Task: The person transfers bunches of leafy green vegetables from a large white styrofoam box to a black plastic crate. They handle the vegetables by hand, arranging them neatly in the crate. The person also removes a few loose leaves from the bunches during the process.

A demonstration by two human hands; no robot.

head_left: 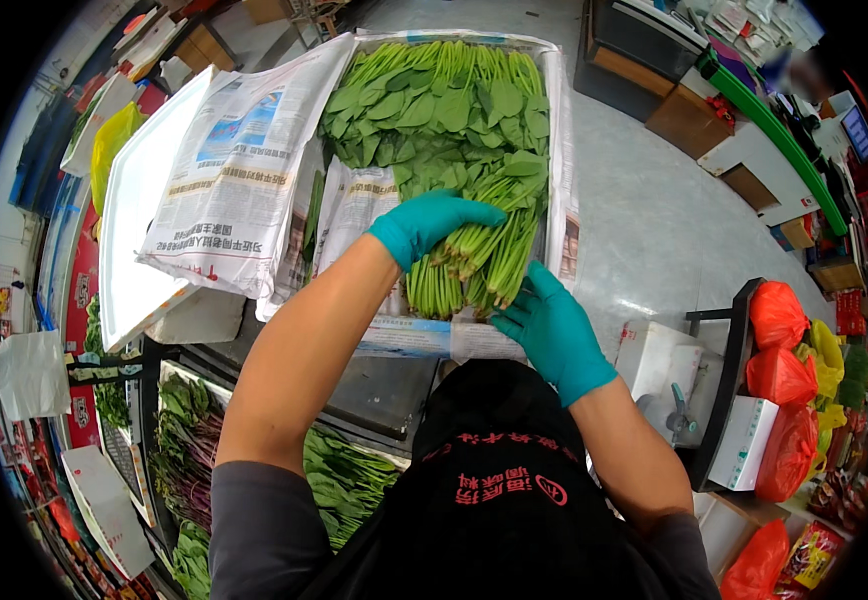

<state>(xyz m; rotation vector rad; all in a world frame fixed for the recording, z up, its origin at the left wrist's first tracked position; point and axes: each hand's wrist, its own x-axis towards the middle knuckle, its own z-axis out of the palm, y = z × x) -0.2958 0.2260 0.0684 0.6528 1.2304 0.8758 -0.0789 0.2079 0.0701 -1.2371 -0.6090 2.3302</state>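
Note:
A white foam box [555,130] lined with newspaper [239,150] holds long-stemmed leafy greens [434,105], laid in rows with the leaves overlapping. At the near end a bunch of leafy greens [499,250] lies with its cut stems toward me. My left hand [434,222], in a teal glove, reaches over this bunch from the left, its fingers closed across the stems; its thumb is hidden. At the box's near right corner my right hand [554,330], gloved alike, has its fingers apart beside the stem ends, touching the bunch's lower edge.
A white foam lid [134,215] leans along the box's left side, partly under newspaper. Purple-stemmed greens [194,440] and more green leaves [349,485] lie in crates below left. Red plastic bags [779,375] hang or stand at the right. Grey floor [634,190] stretches beyond the box.

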